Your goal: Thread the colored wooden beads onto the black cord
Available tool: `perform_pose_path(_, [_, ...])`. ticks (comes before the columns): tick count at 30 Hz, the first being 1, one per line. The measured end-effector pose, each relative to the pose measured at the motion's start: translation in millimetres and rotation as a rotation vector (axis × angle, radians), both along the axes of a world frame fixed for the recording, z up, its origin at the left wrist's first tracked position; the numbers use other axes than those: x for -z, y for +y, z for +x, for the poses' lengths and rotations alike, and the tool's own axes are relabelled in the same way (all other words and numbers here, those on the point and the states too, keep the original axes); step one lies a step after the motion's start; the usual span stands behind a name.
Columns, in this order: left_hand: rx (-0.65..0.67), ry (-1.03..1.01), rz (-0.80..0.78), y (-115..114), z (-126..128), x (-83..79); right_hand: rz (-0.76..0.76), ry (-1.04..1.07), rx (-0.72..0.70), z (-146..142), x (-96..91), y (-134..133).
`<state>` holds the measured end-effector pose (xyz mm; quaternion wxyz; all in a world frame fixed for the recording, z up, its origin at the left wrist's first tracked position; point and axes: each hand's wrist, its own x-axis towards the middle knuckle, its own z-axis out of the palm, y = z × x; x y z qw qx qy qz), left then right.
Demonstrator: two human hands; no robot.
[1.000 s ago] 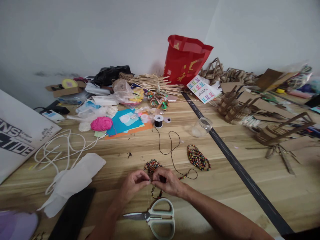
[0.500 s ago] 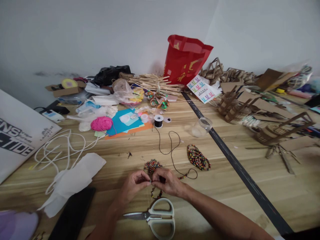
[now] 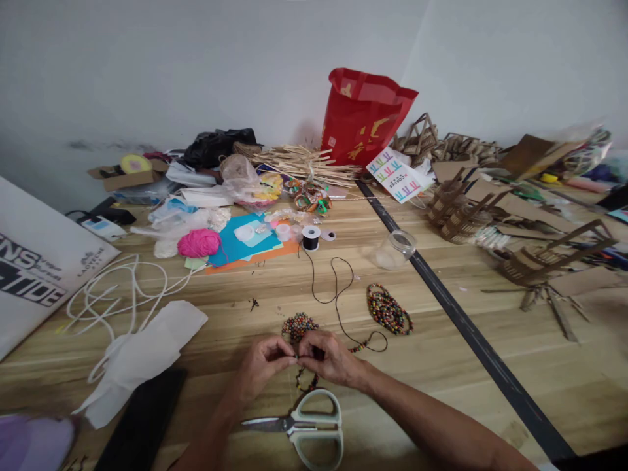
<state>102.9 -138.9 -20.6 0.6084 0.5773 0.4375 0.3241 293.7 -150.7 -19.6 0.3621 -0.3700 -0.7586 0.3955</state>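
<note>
My left hand (image 3: 265, 361) pinches a tiny bead between thumb and forefinger. My right hand (image 3: 330, 356) meets it tip to tip, its fingers closed on the black cord (image 3: 336, 296); the exact grip is partly hidden. Below the fingers dangles a short strand of coloured beads (image 3: 308, 384). A heap of loose beads (image 3: 300, 324) lies just beyond both hands. From a spool (image 3: 311, 239) the cord winds over the table to a few threaded beads (image 3: 360, 347) at my right wrist. Scissors (image 3: 291, 424) with pale handles rest close in front of me, blades pointing left.
Finished bead strings (image 3: 388, 310) lie coiled to the right, near a clear jar (image 3: 396, 248). Pink yarn (image 3: 199, 243), blue paper (image 3: 240, 250) and a white cable (image 3: 132, 294) are at left. A red bag (image 3: 366, 118) stands behind; small woven baskets (image 3: 534, 261) are at right.
Both hands stay in nearly the same place, fingertips together. Only a slight shift of the fingers at the bead shows.
</note>
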Motion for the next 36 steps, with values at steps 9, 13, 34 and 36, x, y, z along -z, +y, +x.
perform_pose_path(9, [-0.017, 0.013, -0.043, 1, 2, -5.7, -0.005, 0.004, -0.001, 0, 0.8, -1])
perform_pose_path(13, [-0.023, -0.018, -0.042, 0, 3, -3.9, 0.009, 0.000, -0.002, 1, 1.3, 0])
perform_pose_path(34, [-0.041, 0.048, 0.015, 1, 0, -9.5, -0.031, 0.012, -0.014, 1, -5.3, 0])
perform_pose_path(36, [-0.055, 0.029, -0.033, 1, -1, -11.2, -0.035, 0.006, -0.021, 2, -7.2, 0])
